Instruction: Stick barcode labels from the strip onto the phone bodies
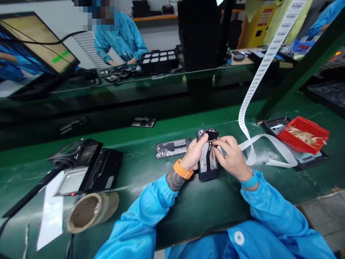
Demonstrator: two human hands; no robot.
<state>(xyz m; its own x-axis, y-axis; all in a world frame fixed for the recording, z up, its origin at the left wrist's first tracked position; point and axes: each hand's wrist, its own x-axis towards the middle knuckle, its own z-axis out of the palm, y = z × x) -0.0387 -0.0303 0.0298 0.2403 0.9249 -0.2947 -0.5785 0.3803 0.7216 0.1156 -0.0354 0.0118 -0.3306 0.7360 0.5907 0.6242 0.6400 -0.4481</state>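
Note:
An opened phone body (208, 162) stands out over the green bench in front of me, its circuit board at the top and a dark ribbon strip running down the middle. My left hand (194, 153) grips its left edge, with the thumb across the top beside a small black flap (212, 135). My right hand (232, 156) is at the phone's right side, fingers pinched near the flap; a thin light stick (214, 158) shows just below those fingertips. Left of my left hand lies a second opened phone body (173, 148).
A third phone part (143, 122) lies farther back. Left are a black device (101, 169) and a cardboard roll (93, 211). At right, a label strip (258, 77) hangs down near a red bin (304, 135). A person in blue (121, 37) works across the bench.

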